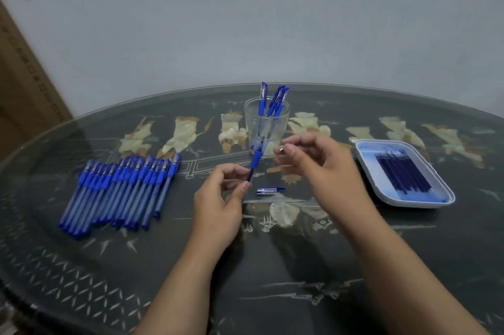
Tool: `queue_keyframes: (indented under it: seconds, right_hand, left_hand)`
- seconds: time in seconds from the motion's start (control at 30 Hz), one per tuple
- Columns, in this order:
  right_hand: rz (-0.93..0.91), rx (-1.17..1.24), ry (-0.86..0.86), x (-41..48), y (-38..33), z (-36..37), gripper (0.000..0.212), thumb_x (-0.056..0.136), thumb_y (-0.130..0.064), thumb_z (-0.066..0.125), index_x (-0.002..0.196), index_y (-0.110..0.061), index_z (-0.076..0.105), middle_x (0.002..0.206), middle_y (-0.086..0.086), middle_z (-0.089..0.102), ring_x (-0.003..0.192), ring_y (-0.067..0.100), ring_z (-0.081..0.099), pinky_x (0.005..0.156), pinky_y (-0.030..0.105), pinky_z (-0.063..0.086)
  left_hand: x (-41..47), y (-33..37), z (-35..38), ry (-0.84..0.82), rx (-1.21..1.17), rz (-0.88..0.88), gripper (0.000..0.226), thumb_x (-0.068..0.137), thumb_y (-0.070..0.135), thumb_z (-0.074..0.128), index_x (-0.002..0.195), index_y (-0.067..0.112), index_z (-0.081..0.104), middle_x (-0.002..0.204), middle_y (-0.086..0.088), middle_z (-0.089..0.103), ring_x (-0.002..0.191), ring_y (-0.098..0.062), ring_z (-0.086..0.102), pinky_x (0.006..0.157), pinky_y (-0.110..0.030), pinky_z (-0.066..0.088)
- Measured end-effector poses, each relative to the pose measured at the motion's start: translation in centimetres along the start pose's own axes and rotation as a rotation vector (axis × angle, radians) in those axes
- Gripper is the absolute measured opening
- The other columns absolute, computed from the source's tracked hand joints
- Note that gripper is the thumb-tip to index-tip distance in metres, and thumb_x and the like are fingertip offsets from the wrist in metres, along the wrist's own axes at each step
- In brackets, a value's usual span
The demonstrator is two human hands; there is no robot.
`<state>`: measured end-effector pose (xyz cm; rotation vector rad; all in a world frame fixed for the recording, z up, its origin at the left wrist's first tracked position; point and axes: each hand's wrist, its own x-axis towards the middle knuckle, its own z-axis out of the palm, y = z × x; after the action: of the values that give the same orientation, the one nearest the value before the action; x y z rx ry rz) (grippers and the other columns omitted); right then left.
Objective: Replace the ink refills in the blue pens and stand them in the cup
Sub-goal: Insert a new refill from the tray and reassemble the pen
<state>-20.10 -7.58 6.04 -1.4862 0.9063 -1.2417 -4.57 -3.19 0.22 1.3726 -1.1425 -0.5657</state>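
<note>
L hand (pixel 218 198) fingers pinch 1 pen (pixel 256 159), R hand (pixel 313 163) fingers pinch 1 small bit (pixel 281 148); 1 cap (pixel 270 190) on table (pixel 300 266).

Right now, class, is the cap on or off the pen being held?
Off. The pen the left hand pinches shows a bare blue grip, and a cap lies apart on the table.

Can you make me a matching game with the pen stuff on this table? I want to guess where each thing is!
Things:
1. pen cap
2. ink refills
3. uncapped pen
4. capped pens standing up

Places:
A. in the white tray
B. in the glass cup
C. held in the left hand
D. lying alone on the table

Right pairs: 1-D, 2-A, 3-C, 4-B.
</note>
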Motion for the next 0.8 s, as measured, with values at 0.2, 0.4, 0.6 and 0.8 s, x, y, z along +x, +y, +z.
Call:
queue_keyframes:
  seconds: [0.2,0.4,0.6,0.8]
  right_hand:
    - [0.033,0.027,-0.089,0.0,-1.8,-1.0,0.010,0.094,0.000,0.057,0.094,-0.007,0.064,0.094,0.016,0.072,0.084,0.030,0.072,0.074,0.036,0.061]
    - [0.021,-0.046,-0.090,-0.1,-1.9,-0.9,0.012,0.096,-0.004,0.055,0.096,-0.013,0.063,0.094,0.012,0.072,0.075,0.028,0.073,0.075,0.045,0.060]
    - [-0.007,-0.119,-0.078,0.0,-1.8,-0.9,0.014,0.096,-0.004,0.056,0.095,-0.015,0.063,0.092,0.008,0.072,0.073,0.028,0.072,0.076,0.049,0.059]
    - [-0.020,-0.133,-0.086,0.1,-1.8,-1.1,0.015,0.096,-0.005,0.056,0.095,-0.018,0.063,0.088,0.009,0.072,0.072,0.026,0.072,0.072,0.042,0.060]
  left_hand:
    - [-0.1,0.1,0.1,-0.094,0.008,0.055,0.035,0.085,-0.007,0.065,0.086,0.027,0.063,0.087,0.020,0.068,0.080,0.000,0.064,0.073,-0.010,0.047]
    - [-0.1,0.2,0.2,-0.107,-0.010,0.067,0.034,0.083,-0.009,0.066,0.086,0.025,0.063,0.086,0.019,0.069,0.079,0.002,0.063,0.070,-0.009,0.047]
    - [-0.2,0.3,0.1,-0.120,-0.004,0.075,0.034,0.083,-0.008,0.068,0.087,0.026,0.064,0.086,0.022,0.068,0.080,0.003,0.064,0.072,-0.009,0.048]
    - [-0.2,0.2,0.1,-0.126,0.004,0.076,0.035,0.083,-0.007,0.068,0.086,0.028,0.064,0.088,0.021,0.069,0.082,0.001,0.064,0.071,-0.011,0.048]
